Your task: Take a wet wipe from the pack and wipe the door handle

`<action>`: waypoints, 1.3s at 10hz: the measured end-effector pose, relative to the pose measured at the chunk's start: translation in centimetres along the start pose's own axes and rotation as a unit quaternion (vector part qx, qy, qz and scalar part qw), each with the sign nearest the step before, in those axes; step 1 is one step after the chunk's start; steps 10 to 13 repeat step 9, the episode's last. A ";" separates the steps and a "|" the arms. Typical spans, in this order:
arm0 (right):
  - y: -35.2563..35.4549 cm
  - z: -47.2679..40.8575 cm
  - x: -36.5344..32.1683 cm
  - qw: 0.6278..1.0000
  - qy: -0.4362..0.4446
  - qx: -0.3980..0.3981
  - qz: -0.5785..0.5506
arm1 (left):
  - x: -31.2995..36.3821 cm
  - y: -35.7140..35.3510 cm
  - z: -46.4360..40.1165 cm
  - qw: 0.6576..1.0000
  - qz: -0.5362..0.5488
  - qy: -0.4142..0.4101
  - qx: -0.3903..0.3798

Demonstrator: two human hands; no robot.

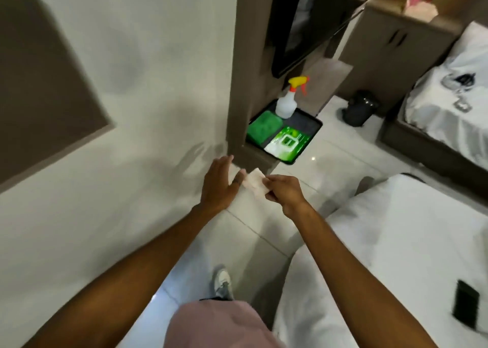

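Observation:
A white wet wipe (254, 183) is pinched in my right hand (284, 192) at the middle of the view. My left hand (220, 182) is beside it with fingers spread, the thumb touching the wipe's left edge. Further ahead, the green wet wipe pack (287, 143) lies flat in a black tray (315, 126) on a low shelf. No door handle is in view.
The tray also holds a green cloth (262, 127), a dark cloth and a white spray bottle (286, 102) with a yellow trigger. White wall at left; beds with white sheets at right (396, 242). A dark bin (359, 107) stands on the tiled floor. A phone (466, 304) lies on the near bed.

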State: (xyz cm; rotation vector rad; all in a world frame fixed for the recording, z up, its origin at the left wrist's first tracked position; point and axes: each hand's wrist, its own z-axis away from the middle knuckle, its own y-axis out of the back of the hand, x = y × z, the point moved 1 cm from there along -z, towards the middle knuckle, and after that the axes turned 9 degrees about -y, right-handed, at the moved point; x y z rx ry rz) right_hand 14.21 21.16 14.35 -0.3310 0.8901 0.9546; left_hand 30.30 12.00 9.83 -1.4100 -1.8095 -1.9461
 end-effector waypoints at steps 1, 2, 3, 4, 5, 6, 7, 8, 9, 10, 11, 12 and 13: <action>4.6 -7.1 -4.9 0.999 -0.001 0.041 0.034 | 1.9 -4.0 -7.1 0.990 -0.126 -0.066 -0.023; 8.4 -14.1 -8.4 0.994 0.007 0.089 0.065 | 3.6 -7.2 -12.6 0.977 -0.187 -0.100 -0.040; 12.4 -21.8 -11.5 0.986 -0.005 0.118 0.117 | 4.8 -11.1 -17.5 0.969 -0.219 -0.070 -0.091; 15.7 -28.7 -14.2 0.977 -0.005 0.132 0.165 | 4.8 -14.7 -20.7 0.969 -0.227 -0.040 -0.091; 18.1 -34.5 -16.2 0.964 0.008 0.131 0.231 | 5.2 -17.7 -22.3 0.969 -0.229 0.018 -0.089; 19.5 -39.7 -18.1 0.958 0.039 0.125 0.253 | 6.0 -21.4 -23.9 0.964 -0.245 0.070 -0.081; 19.9 -43.1 -19.6 0.958 0.041 0.109 0.263 | 6.9 -23.5 -24.8 0.964 -0.234 0.091 -0.082; 20.6 -45.4 -20.0 0.955 0.044 0.100 0.277 | 7.9 -25.0 -24.4 0.964 -0.244 0.088 -0.056; 20.8 -44.8 -19.6 0.928 0.121 0.120 0.333 | 9.0 -25.0 -23.8 0.958 -0.274 0.078 -0.028; 20.8 -44.8 -19.6 0.928 0.121 0.120 0.333 | 9.0 -25.0 -23.8 0.958 -0.274 0.078 -0.028; 20.8 -44.8 -19.6 0.928 0.121 0.120 0.333 | 9.0 -25.0 -23.8 0.958 -0.274 0.078 -0.028; 20.8 -44.8 -19.6 0.928 0.121 0.120 0.333 | 9.0 -25.0 -23.8 0.958 -0.274 0.078 -0.028; 20.8 -44.8 -19.6 0.928 0.121 0.120 0.333 | 9.0 -25.0 -23.8 0.958 -0.274 0.078 -0.028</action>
